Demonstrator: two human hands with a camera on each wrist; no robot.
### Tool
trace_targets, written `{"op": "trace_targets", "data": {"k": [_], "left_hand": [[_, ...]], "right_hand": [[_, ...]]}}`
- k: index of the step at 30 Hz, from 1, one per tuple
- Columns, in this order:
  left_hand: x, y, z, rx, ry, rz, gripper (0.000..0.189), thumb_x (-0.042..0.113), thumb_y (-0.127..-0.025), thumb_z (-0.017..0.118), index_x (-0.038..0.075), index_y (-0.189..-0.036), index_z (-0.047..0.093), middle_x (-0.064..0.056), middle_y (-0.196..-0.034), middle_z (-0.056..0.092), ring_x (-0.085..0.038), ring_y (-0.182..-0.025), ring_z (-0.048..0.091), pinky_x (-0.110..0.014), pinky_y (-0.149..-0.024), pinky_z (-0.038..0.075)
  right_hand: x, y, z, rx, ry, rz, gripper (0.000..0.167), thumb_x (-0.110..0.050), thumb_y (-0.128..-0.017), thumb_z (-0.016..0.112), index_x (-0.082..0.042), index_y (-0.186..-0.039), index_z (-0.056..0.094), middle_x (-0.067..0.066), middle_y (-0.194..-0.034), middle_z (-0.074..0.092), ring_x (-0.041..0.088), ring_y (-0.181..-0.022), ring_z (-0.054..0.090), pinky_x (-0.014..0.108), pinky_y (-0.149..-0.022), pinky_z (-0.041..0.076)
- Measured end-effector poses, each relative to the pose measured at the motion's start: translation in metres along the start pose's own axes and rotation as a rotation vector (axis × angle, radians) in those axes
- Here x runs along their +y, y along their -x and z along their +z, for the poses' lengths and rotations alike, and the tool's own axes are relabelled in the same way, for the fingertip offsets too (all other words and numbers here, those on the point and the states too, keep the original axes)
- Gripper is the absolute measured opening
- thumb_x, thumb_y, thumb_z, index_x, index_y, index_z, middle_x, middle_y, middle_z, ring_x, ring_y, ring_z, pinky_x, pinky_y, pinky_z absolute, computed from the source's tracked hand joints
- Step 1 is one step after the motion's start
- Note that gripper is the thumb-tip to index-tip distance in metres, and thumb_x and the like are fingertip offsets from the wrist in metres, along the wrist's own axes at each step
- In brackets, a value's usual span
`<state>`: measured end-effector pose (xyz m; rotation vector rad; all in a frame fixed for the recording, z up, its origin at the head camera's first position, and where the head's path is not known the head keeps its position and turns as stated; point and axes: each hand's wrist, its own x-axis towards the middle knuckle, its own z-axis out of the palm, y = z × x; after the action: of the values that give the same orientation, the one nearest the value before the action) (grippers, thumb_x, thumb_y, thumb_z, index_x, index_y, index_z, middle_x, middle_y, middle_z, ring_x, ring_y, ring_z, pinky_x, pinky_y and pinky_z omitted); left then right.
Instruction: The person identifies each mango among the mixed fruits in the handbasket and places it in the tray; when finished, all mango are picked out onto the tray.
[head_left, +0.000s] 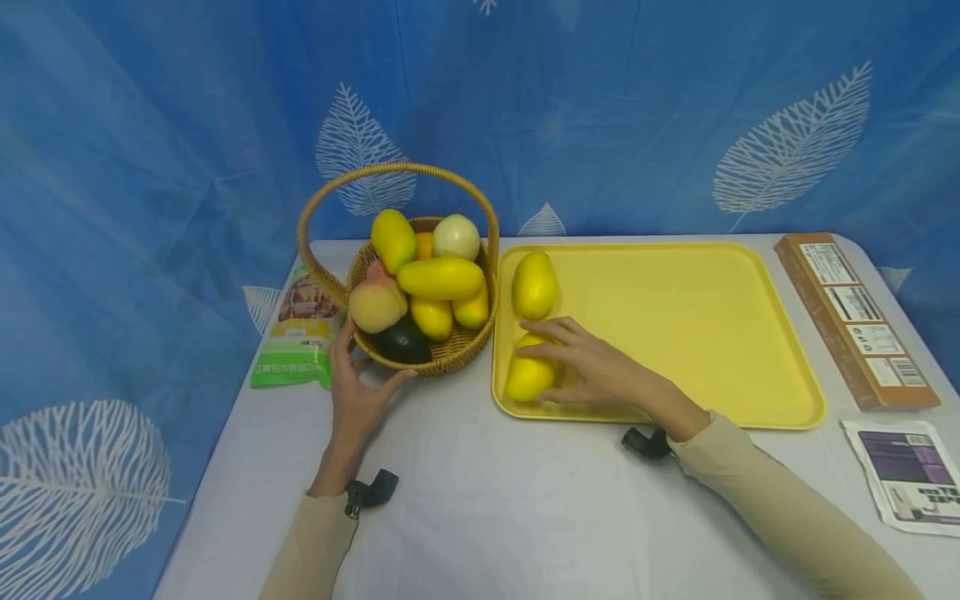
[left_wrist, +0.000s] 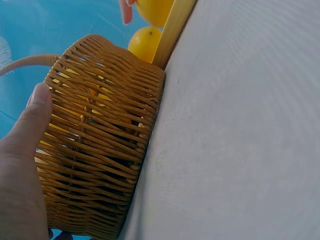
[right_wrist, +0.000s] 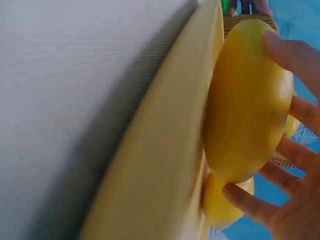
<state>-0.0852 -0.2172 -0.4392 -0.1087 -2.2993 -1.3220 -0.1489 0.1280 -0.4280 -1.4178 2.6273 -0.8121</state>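
My right hand (head_left: 592, 367) holds a yellow mango (head_left: 528, 371) at the front left corner of a yellow tray (head_left: 690, 333). In the right wrist view the thumb (right_wrist: 285, 50) lies at one end of the mango, and the other fingers are spread along its side. A second mango (head_left: 535, 286) rests just behind it. With straight thumb and fingers, my left hand (head_left: 358, 396) touches the front left side of a wicker basket (head_left: 457, 360). Its thumb (left_wrist: 35, 112) lies against the woven wall in the left wrist view; the other fingers are mostly hidden there.
In the basket are several yellow mangoes (head_left: 441, 278), a peach (head_left: 378, 304), a pale round fruit (head_left: 456, 237) and a dark green fruit (head_left: 403, 340). A food packet (head_left: 296, 342) lies left of it. Right of the tray are a long brown box (head_left: 855, 321) and a white-purple packet (head_left: 907, 475).
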Motion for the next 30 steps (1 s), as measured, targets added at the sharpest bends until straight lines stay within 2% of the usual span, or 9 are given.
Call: {"op": "trace_targets", "data": {"k": [4,10,19,30], "left_hand": [[-0.0014,0.0021,0.0000,-0.001,0.001,-0.001,0.107,-0.003,-0.064,0.088,-0.004,-0.151,0.024,-0.026,-0.150,0.031,-0.039,-0.131,0.041,-0.055,-0.086,0.044],[-0.0023,0.0046,-0.0006,0.004,-0.002,-0.006,0.106,-0.001,-0.065,0.088,-0.004,-0.150,0.026,-0.025,-0.150,0.032,-0.037,-0.131,0.042,-0.050,-0.086,0.045],[0.0013,0.0040,-0.0008,-0.001,0.025,0.007,0.105,-0.004,-0.065,0.087,-0.006,-0.150,0.025,-0.027,-0.150,0.031,-0.042,-0.130,0.041,-0.056,-0.085,0.044],[0.0022,0.0037,-0.0008,-0.003,0.025,0.000,0.106,-0.004,-0.065,0.087,-0.005,-0.151,0.025,-0.027,-0.150,0.031,-0.041,-0.130,0.041,-0.059,-0.085,0.045]], "right_hand": [[0.0003,0.0030,0.0022,0.003,-0.049,0.001,0.061,-0.034,-0.081,0.081,-0.022,-0.136,0.057,0.010,-0.156,0.033,0.027,-0.141,0.032,0.049,-0.109,0.040],[0.0030,0.0046,0.0019,-0.011,-0.030,0.021,0.062,-0.030,-0.081,0.081,-0.023,-0.137,0.055,0.006,-0.159,0.029,0.027,-0.145,0.028,0.050,-0.111,0.038],[0.0047,0.0063,0.0038,-0.003,-0.013,-0.014,0.063,-0.031,-0.082,0.079,-0.023,-0.139,0.053,0.009,-0.160,0.028,0.030,-0.148,0.022,0.052,-0.112,0.036],[0.0055,0.0076,0.0046,0.015,-0.002,-0.050,0.063,-0.029,-0.081,0.081,-0.020,-0.138,0.055,0.010,-0.158,0.032,0.034,-0.148,0.021,0.056,-0.113,0.033]]}}
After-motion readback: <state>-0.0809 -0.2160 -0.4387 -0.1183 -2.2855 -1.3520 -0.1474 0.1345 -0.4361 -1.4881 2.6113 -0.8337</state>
